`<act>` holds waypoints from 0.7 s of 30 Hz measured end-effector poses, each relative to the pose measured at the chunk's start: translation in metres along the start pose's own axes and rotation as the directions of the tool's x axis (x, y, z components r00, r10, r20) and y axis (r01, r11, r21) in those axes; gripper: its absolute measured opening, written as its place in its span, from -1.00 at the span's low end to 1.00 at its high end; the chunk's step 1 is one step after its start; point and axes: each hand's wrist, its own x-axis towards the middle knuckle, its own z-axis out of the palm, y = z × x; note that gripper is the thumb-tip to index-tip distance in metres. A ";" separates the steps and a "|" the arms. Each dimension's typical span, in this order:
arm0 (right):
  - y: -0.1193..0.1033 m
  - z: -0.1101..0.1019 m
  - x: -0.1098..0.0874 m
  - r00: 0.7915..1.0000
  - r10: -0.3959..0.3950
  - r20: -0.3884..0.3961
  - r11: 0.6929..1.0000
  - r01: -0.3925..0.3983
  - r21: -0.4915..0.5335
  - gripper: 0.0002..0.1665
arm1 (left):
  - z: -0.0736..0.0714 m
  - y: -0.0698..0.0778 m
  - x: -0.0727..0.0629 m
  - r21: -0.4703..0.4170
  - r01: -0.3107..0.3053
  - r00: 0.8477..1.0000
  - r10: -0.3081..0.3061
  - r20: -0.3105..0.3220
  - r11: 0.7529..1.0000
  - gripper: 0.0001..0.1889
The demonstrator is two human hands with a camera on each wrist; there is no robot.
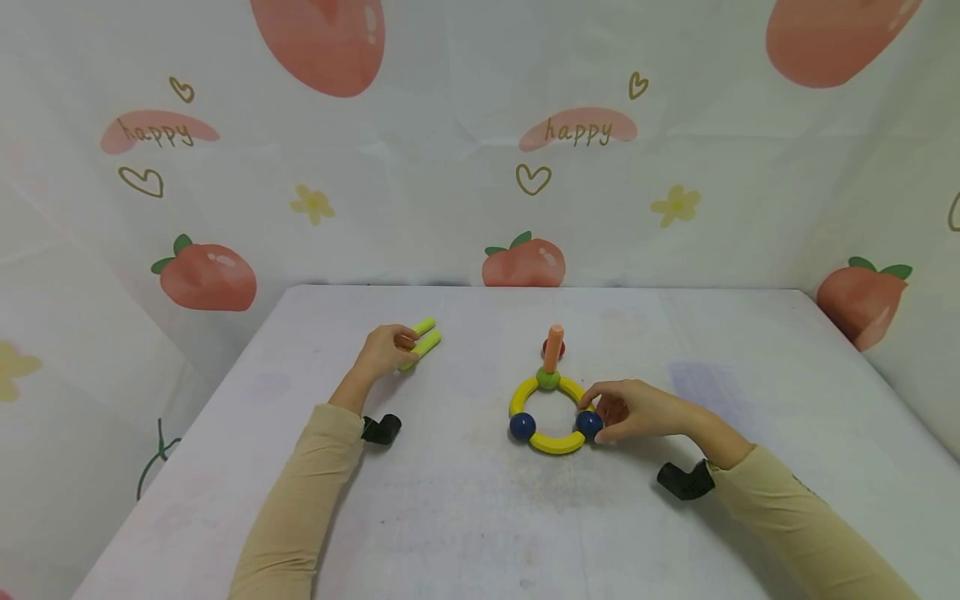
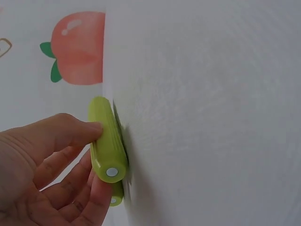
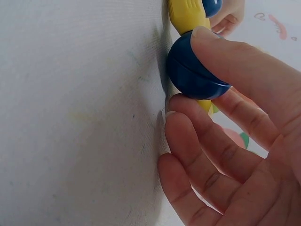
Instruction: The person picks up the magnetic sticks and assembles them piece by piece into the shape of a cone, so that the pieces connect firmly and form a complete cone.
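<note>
My left hand (image 1: 386,350) is at the far left of the table, its thumb and fingers pinching a light green rod (image 2: 107,146) with a pale dot on its end. A second light green rod (image 1: 426,325) lies just beyond it. Right of centre, curved yellow bars (image 1: 557,445) join with balls into a ring lying flat. With thumb and fingers, my right hand (image 1: 637,409) holds the dark blue ball (image 3: 188,70) on the ring's right side. Another blue ball (image 1: 522,427) sits on the left side, and a green ball (image 1: 548,379) at the far side.
An orange rod (image 1: 553,350) extends from the green ball, with a red ball (image 1: 562,347) partly hidden behind it. Black wrist mounts (image 1: 684,481) sit at both sleeves. A fruit-printed cloth (image 1: 450,167) hangs behind the white table (image 1: 465,517).
</note>
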 end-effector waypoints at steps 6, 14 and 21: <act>0.002 0.000 0.000 1.000 -0.022 -0.004 1.000 0.022 -0.003 -0.51 | 0.003 0.008 -0.003 -0.064 0.004 1.000 -0.003 0.023 0.998 -0.59; 0.000 0.001 0.001 1.000 -0.020 -0.004 1.000 0.020 -0.012 -0.52 | 0.013 0.022 -0.005 -0.120 -0.060 0.996 0.068 0.057 0.991 -0.54; -0.004 0.001 0.000 0.999 -0.032 0.002 0.999 0.032 -0.011 -0.52 | 0.023 0.034 -0.010 -0.156 -0.088 0.988 0.107 0.114 0.984 -0.55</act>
